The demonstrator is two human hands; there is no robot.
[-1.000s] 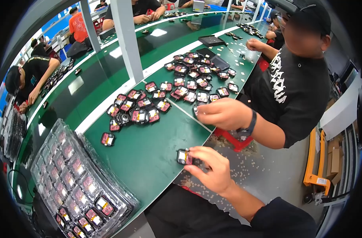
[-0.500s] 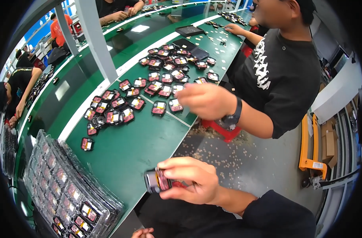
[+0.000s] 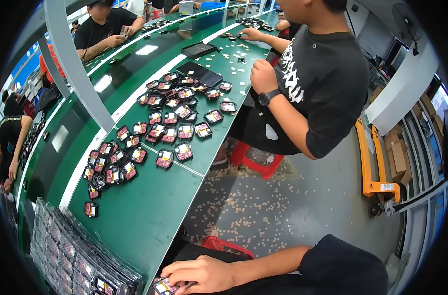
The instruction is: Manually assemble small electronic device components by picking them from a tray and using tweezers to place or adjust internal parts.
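Note:
Low at the bottom edge, my right hand [image 3: 204,275] is closed around a small black square device [image 3: 165,286] with a pink, white and yellow face. That device lies just past the table's near edge, close to a stack of clear plastic blister trays [image 3: 61,246]. One tray pocket in the near corner holds a similar device [image 3: 105,286]. My left hand does not show. Farther up the green table, many more such devices lie in a loose heap [image 3: 171,118] and a smaller cluster [image 3: 114,174], with a single one [image 3: 91,209] apart.
To the right a co-worker in a black shirt [image 3: 327,83] sits at the table edge, one fist raised. A dark flat tray [image 3: 199,50] and a black panel [image 3: 202,73] lie beyond the heap. Red stools [image 3: 257,160], scattered small bits and an orange pallet jack [image 3: 366,162] occupy the floor.
My right hand has moved down and left with the device, toward the bottom edge. My left fingertips are no longer seen. The view has shifted, and the co-worker's hand has drawn back from the heap.

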